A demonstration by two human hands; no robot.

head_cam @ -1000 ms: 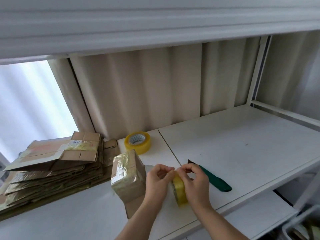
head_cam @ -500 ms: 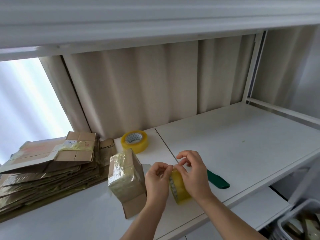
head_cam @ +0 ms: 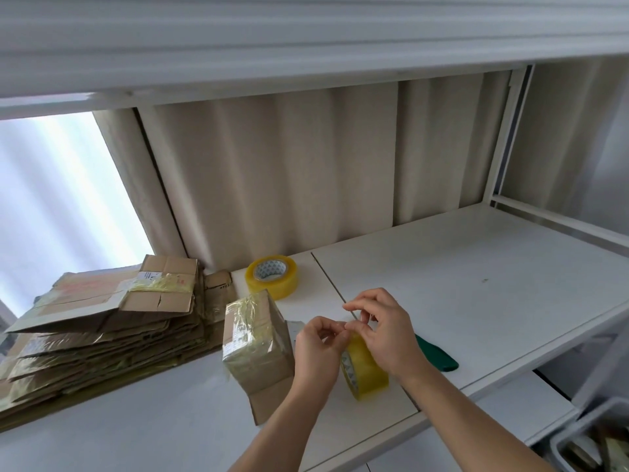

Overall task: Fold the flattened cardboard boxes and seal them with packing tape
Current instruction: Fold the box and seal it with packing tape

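Note:
A yellow roll of packing tape (head_cam: pixel 366 371) stands on edge on the white shelf (head_cam: pixel 459 287). My right hand (head_cam: pixel 388 330) rests over its top and my left hand (head_cam: pixel 318 349) is at its left side. The fingertips of both hands pinch at the roll's top edge, where the tape end is. A small folded cardboard box (head_cam: pixel 257 342), wrapped in old tape, stands just left of my left hand with a loose flap at its bottom. A stack of flattened cardboard boxes (head_cam: pixel 98 325) lies at the far left.
A second yellow tape roll (head_cam: pixel 271 275) lies flat behind the box. A green-handled knife (head_cam: pixel 437 354) lies on the shelf, partly hidden by my right hand. A lower shelf and a grey bin (head_cam: pixel 578 437) sit at the bottom right. An upper shelf runs overhead.
My right hand has lifted from gripping the roll's side to its top, with fingers spread. Both hands now pick at the top edge. The roll stays in place.

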